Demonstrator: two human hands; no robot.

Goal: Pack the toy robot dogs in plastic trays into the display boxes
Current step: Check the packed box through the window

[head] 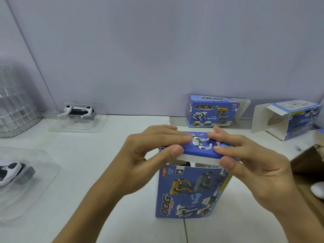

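**Both hands press the lid flap of an upright display box**

At the far left a stack of clear plastic trays (15, 100) stands against the wall; in front of it, at the near left edge, a white-and-black toy robot dog (10, 171) lies in its clear tray (40, 176) on the white table (105, 172); further back, close to the wall, a second toy dog (78, 111) sits in another clear tray (77, 123).

At the centre a blue display box (189, 192) stands on end on the table, its printed front facing the camera; the top flap (201, 148) is folded over but not fully tucked, a white tongue showing along its front edge with a dark gap below it; what is inside cannot be made out. The left hand (149, 155) holds the flap's left end, fingers laid flat on top and the thumb pressed against the front edge; the right hand (245, 158) grips the right end the same way, fingers on top, thumb at the front corner.

Behind, against the wall, a closed display box (210, 113) lies on its long side; to its right an open box (296, 118) lies with its flaps spread; at the far right edge part of a brown cardboard carton (305, 165) shows.
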